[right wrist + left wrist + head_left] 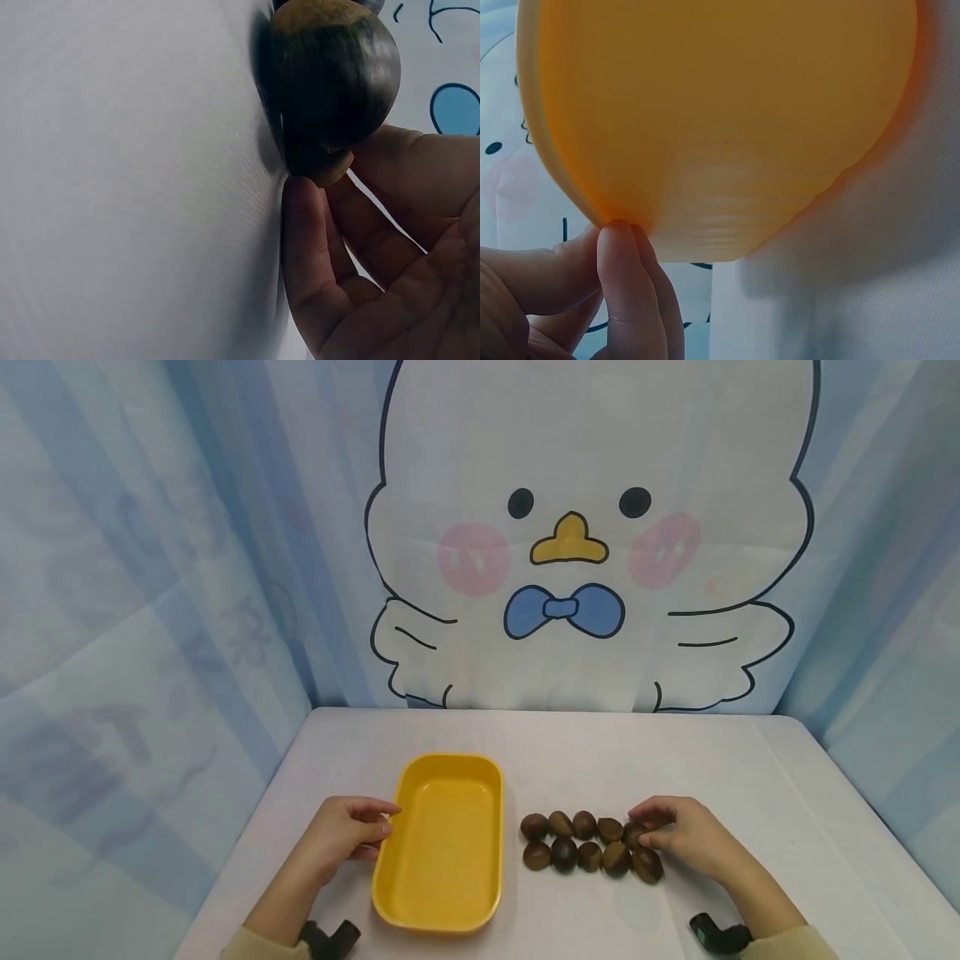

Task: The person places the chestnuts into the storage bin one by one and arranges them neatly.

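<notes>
A yellow rectangular tray [438, 843] lies on the table. My left hand [337, 837] is at its left side; in the left wrist view the fingertips [622, 247] pinch the tray's rim [570, 191]. To the right of the tray, several brown chestnuts [564, 854] lie in two rows. With thumb and fingers, my right hand [697, 835] pinches the chestnut [632, 837] at the right end of the back row. The right wrist view shows this chestnut [319, 163] partly hidden behind a larger, dark one [337, 71].
The white table [570, 752] runs back to a curtain printed with a cartoon bird [570, 668]. Blue-white curtains [150, 610] hang on both sides. A black wrist device [330, 941] shows at the left sleeve, and another black device [718, 935] at the right.
</notes>
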`<state>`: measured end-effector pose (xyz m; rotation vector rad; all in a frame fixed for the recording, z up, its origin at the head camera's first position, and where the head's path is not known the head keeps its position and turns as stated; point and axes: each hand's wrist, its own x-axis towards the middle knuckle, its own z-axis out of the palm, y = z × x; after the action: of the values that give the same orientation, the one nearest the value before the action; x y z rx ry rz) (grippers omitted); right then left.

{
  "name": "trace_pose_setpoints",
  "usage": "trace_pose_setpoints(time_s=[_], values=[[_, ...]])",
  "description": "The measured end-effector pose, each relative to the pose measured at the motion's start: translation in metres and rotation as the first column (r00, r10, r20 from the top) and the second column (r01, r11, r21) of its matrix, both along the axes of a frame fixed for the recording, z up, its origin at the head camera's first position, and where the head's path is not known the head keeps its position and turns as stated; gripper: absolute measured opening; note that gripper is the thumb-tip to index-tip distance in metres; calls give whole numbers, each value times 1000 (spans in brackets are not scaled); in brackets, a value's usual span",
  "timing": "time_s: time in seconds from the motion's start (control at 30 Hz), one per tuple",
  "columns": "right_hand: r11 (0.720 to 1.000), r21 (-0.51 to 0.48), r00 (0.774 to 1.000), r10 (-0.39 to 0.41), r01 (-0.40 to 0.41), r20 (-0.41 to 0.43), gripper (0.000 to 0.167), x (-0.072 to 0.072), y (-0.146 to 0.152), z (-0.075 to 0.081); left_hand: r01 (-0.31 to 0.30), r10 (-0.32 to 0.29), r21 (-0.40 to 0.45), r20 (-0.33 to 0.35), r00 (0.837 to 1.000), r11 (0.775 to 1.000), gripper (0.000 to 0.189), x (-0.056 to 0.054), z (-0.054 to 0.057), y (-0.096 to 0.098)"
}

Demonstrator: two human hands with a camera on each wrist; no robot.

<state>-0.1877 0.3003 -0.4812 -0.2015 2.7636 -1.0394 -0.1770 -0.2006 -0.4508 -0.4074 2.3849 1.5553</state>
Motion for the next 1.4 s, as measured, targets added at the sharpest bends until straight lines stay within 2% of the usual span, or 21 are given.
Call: trace_pose_setpoints(time_s=[0.33,0.7,0.9,1.1,1.4], values=[[999,-6,999,45,-45,-26,31,0,-3,2,-2,2,19,-7,1000,1000,26,1,0,0],[998,-1,998,-62,62,12,29,-3,-1,1,-7,7,35,-10,1000,999,25,2,-2,-1],[995,3,994,-102,102,23,31,-3,0,7,0,1,55,-15,1000,998,26,2,-1,-2],[997,-1,997,-81,81,-20,32,-4,-6,17,1,-1,58,-7,1000,998,26,3,1,-1],[997,-64,997,-43,38,-67,30,-7,-32,29,-3,2,64,9,1000,998,26,2,0,-2]])
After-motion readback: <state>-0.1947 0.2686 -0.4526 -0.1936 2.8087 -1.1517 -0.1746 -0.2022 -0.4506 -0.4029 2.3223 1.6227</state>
